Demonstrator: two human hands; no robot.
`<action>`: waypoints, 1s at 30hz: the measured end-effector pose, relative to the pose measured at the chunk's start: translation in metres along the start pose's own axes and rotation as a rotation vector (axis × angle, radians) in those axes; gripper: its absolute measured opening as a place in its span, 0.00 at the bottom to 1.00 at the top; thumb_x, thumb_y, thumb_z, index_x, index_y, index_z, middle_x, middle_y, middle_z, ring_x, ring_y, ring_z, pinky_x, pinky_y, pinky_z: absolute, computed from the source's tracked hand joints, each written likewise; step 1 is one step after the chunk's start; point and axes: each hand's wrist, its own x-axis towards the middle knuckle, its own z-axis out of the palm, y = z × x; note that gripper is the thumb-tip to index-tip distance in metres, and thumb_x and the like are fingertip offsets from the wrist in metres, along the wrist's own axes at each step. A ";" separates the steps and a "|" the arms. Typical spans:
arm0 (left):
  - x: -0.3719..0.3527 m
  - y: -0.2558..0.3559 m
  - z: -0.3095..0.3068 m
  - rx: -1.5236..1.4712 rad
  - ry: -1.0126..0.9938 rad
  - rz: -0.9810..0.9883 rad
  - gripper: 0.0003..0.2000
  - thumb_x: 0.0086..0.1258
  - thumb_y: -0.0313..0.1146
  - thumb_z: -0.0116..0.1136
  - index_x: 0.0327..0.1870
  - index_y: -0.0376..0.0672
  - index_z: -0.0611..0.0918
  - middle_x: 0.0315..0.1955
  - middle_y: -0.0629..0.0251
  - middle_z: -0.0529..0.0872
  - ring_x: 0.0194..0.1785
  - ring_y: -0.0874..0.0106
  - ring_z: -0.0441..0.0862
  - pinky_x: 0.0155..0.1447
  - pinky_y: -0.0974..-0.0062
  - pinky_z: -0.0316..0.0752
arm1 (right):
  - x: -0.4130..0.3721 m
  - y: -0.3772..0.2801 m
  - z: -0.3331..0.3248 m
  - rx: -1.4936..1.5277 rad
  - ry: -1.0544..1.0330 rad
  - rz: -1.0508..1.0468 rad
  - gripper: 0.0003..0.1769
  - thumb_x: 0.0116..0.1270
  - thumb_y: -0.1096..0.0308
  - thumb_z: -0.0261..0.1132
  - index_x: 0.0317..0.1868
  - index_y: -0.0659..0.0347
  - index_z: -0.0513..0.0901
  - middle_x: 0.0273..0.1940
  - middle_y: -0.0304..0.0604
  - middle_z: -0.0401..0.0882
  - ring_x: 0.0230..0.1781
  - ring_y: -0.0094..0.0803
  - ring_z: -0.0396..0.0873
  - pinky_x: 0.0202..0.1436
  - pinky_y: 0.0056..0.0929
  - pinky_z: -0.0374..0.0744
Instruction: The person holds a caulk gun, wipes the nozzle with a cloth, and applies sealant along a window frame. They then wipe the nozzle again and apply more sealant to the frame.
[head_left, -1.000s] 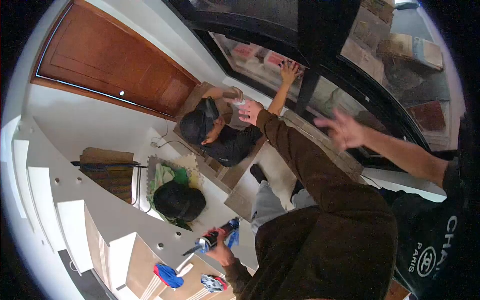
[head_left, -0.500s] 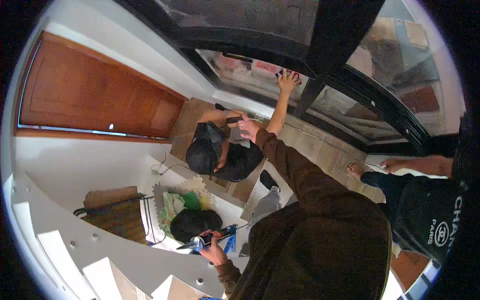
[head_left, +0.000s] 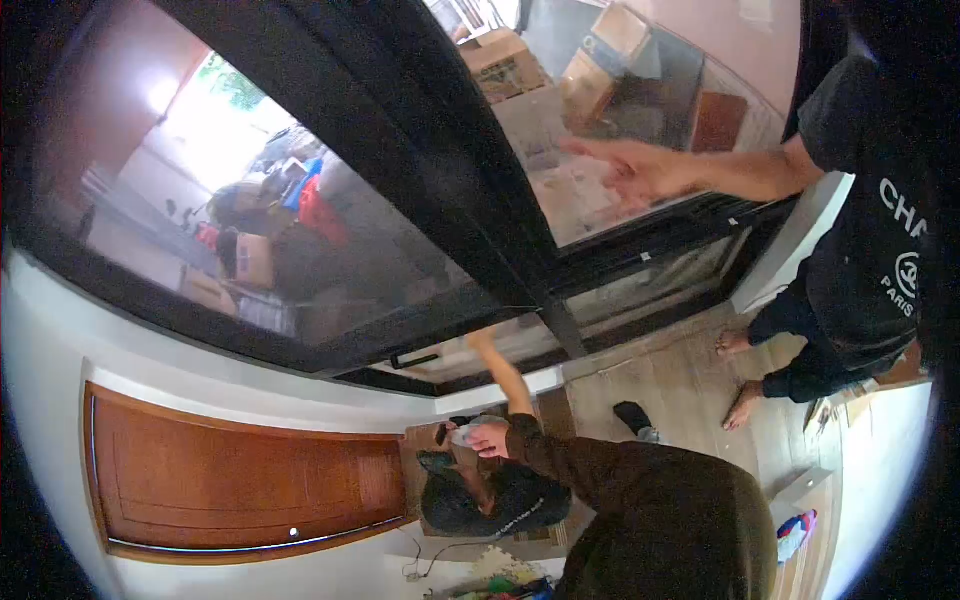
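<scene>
My right hand [head_left: 489, 438], at the end of a brown sleeve [head_left: 590, 465], reaches out at the lower centre with its fingers apart. Just past its fingertips are a whitish item [head_left: 463, 436] and a small dark object [head_left: 442, 433], too small to name. They overlap a crouching person in dark clothes [head_left: 490, 505], whose bare arm stretches up to the lower pane of a black-framed glass door [head_left: 430, 359]. My left hand is out of view.
At the right stands a person in a black shirt [head_left: 865, 250], one blurred hand [head_left: 645, 175] raised before the glass. A brown wooden door [head_left: 240, 475] is at lower left. Cables [head_left: 455, 546] lie near the crouching person; cardboard boxes [head_left: 500, 65] show behind the glass.
The view has swung up toward the glass. My left hand, holding a blue sealant gun earlier, has left the view. The standing person's arm now extends across the glass.
</scene>
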 end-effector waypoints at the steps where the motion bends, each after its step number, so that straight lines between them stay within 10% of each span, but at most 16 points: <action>1: 0.008 -0.001 0.005 -0.047 -0.014 -0.005 0.37 0.62 0.42 0.72 0.71 0.40 0.70 0.64 0.47 0.75 0.63 0.53 0.74 0.67 0.57 0.69 | -0.034 -0.031 0.025 0.071 0.023 0.066 0.18 0.69 0.50 0.65 0.50 0.52 0.79 0.43 0.34 0.82 0.43 0.28 0.79 0.49 0.37 0.81; 9: 0.004 0.094 0.043 -0.086 -0.090 -0.058 0.40 0.64 0.36 0.71 0.76 0.50 0.63 0.71 0.55 0.69 0.72 0.60 0.68 0.68 0.54 0.69 | -0.315 -0.265 0.128 -0.024 0.093 -0.787 0.28 0.73 0.66 0.60 0.70 0.66 0.68 0.36 0.36 0.77 0.35 0.25 0.77 0.41 0.24 0.79; 10: 0.070 -0.001 0.065 -0.385 0.051 0.328 0.12 0.58 0.19 0.63 0.43 0.30 0.78 0.33 0.51 0.85 0.30 0.64 0.83 0.34 0.65 0.81 | -0.329 -0.286 0.139 -0.224 0.195 -0.946 0.28 0.71 0.72 0.63 0.71 0.60 0.70 0.33 0.31 0.74 0.31 0.20 0.73 0.37 0.22 0.76; 12: 0.042 0.052 0.082 -0.462 -0.042 0.175 0.12 0.56 0.18 0.64 0.41 0.31 0.78 0.33 0.55 0.84 0.31 0.66 0.82 0.38 0.66 0.83 | -0.338 -0.319 0.134 -0.765 0.394 -1.340 0.34 0.70 0.74 0.62 0.75 0.61 0.62 0.30 0.31 0.72 0.30 0.18 0.68 0.38 0.20 0.72; 18: 0.023 0.109 0.091 -0.593 -0.229 0.051 0.12 0.57 0.20 0.67 0.41 0.30 0.80 0.33 0.55 0.84 0.32 0.67 0.83 0.39 0.65 0.84 | -0.331 -0.371 0.154 -1.010 0.473 -1.332 0.44 0.68 0.73 0.60 0.80 0.53 0.48 0.27 0.36 0.73 0.27 0.22 0.71 0.35 0.26 0.75; 22: 0.048 0.047 0.096 -0.436 0.035 0.180 0.14 0.59 0.21 0.66 0.44 0.29 0.78 0.35 0.53 0.84 0.32 0.64 0.83 0.40 0.63 0.84 | -0.329 -0.394 0.162 -1.294 0.693 -1.391 0.44 0.68 0.78 0.56 0.81 0.50 0.47 0.25 0.36 0.74 0.25 0.26 0.72 0.34 0.24 0.73; 30: -0.008 0.105 0.099 -0.498 0.132 -0.073 0.16 0.56 0.21 0.65 0.45 0.31 0.77 0.36 0.56 0.83 0.34 0.66 0.80 0.39 0.62 0.79 | -0.360 -0.413 0.168 -0.012 -0.311 -0.916 0.37 0.69 0.68 0.56 0.75 0.55 0.52 0.23 0.32 0.63 0.20 0.26 0.64 0.32 0.34 0.71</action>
